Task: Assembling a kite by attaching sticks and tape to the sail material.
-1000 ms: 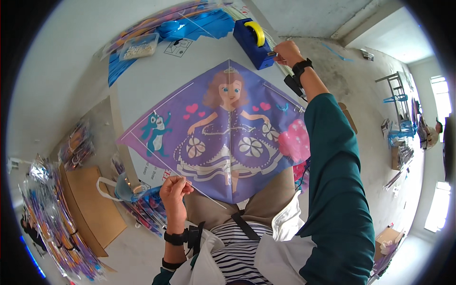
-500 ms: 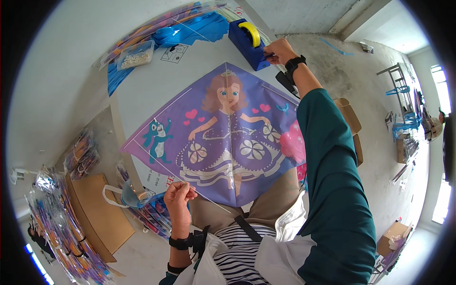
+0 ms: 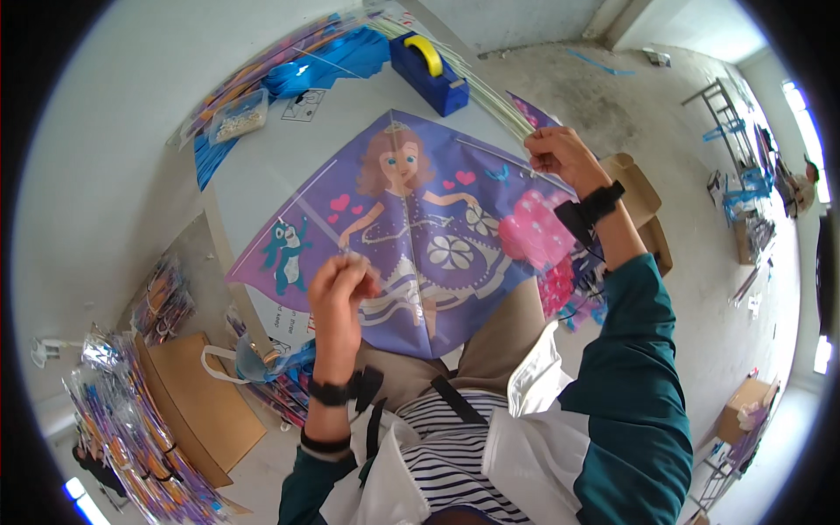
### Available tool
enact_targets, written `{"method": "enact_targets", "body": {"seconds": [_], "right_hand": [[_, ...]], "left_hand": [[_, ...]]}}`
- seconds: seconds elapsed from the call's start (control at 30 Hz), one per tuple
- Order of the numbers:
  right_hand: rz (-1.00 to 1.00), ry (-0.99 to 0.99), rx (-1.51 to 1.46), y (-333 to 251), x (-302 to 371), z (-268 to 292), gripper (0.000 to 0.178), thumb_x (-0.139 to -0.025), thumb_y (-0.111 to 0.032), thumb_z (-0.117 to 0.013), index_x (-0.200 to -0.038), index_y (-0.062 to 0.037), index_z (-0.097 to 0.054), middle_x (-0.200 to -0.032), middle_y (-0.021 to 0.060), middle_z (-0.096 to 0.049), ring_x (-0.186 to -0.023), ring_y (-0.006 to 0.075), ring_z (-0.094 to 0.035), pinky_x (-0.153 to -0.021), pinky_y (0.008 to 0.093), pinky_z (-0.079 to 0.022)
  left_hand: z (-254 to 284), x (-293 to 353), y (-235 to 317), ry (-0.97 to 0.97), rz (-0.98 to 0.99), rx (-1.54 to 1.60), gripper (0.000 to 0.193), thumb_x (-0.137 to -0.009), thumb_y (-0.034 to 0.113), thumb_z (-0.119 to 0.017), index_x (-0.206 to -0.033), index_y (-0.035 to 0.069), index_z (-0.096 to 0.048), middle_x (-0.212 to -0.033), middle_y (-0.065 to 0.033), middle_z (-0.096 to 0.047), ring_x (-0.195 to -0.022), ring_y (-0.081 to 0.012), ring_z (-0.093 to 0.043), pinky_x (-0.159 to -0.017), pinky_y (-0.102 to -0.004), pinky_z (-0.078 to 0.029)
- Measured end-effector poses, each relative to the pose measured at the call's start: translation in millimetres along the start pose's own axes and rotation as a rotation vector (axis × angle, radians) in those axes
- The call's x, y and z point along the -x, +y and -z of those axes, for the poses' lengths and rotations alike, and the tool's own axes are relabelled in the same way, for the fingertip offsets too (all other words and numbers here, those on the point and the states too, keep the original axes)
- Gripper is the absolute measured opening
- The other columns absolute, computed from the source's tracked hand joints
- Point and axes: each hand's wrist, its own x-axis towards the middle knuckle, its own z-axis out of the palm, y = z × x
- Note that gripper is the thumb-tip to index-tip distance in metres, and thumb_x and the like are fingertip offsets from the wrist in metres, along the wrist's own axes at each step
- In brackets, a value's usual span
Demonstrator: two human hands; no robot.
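A purple diamond-shaped kite (image 3: 490,197) printed with a princess figure lies across the table and my lap. Above its lower left part, my left hand (image 3: 339,293) is closed, blurred by motion. Its fingertips pinch a thin white rod (image 3: 322,226), which slants up and left over the print. Over the kite's right corner my right hand (image 3: 564,159) is raised, thumb and fingertips pressed together; whatever lies between them is too small to make out. Beyond the kite stands a blue tape dispenser (image 3: 430,80) with a yellow roll, apart from both hands.
A clear box (image 3: 239,118) of small pale pieces sits at the far left of the table, near blue strips (image 3: 328,68). Pale thin sticks (image 3: 479,89) lie along the far right edge. Bundled wrapped kites (image 3: 144,433) and cardboard (image 3: 206,398) are at the left.
My right hand has left the tape dispenser and come nearer, over the kite's right corner. My left hand has lifted from the kite's lower edge, swinging the rod over the print.
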Motion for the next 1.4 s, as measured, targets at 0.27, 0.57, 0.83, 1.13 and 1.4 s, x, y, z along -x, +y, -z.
{"method": "enact_targets", "body": {"seconds": [0.27, 0.57, 0.83, 1.13, 1.4], "right_hand": [[-0.008, -0.031, -0.169, 37, 121, 32, 0.012, -0.090, -0.010, -0.070, -0.094, 0.0004, -0.067, -0.076, 0.0018, -0.061, -0.064, 0.0110, -0.059, -0.062, 0.0251, -0.050], [0.088, -0.074, -0.351, 74, 127, 44, 0.008, -0.087, -0.006, -0.071, -0.088, 0.0022, -0.068, -0.076, 0.0038, -0.062, -0.064, 0.0123, -0.060, -0.064, 0.0259, -0.052], [0.098, -0.080, -0.411, 93, 122, 43, 0.009, -0.089, -0.004, -0.068, -0.097, 0.0008, -0.068, -0.081, 0.0022, -0.062, -0.067, 0.0110, -0.061, -0.068, 0.0243, -0.054], [0.085, -0.070, -0.461, 108, 121, 41, 0.008, -0.089, -0.002, -0.070, -0.095, 0.0026, -0.069, -0.084, 0.0060, -0.066, -0.072, 0.0149, -0.064, -0.070, 0.0263, -0.055], [0.112, -0.121, -0.598, 123, 115, 38, 0.007, -0.084, 0.001, -0.074, -0.089, 0.0016, -0.069, -0.081, 0.0069, -0.066, -0.071, 0.0178, -0.066, -0.070, 0.0298, -0.057]], "left_hand": [[-132, -68, -18, -0.244, 0.006, 0.047, 0.005, -0.091, 0.008, -0.065, -0.091, 0.003, -0.066, -0.080, -0.0069, -0.069, -0.066, -0.0133, -0.065, -0.060, -0.0233, -0.050], [-194, -111, -54, -0.249, 0.052, -0.002, 0.003, -0.088, 0.009, -0.068, -0.088, 0.007, -0.066, -0.080, -0.0067, -0.071, -0.066, -0.0134, -0.068, -0.056, -0.0231, -0.051], [-201, -122, -62, -0.239, 0.045, -0.117, 0.006, -0.087, 0.010, -0.070, -0.091, 0.006, -0.067, -0.082, -0.0069, -0.072, -0.068, -0.0138, -0.068, -0.060, -0.0247, -0.052], [-208, -125, -70, -0.233, 0.050, -0.171, 0.008, -0.087, 0.010, -0.070, -0.092, 0.006, -0.066, -0.083, -0.0071, -0.072, -0.069, -0.0140, -0.069, -0.061, -0.0247, -0.052], [-209, -130, -76, -0.227, 0.037, -0.209, 0.007, -0.087, 0.010, -0.070, -0.091, 0.006, -0.066, -0.082, -0.0072, -0.072, -0.069, -0.0142, -0.068, -0.062, -0.0252, -0.051]]}}
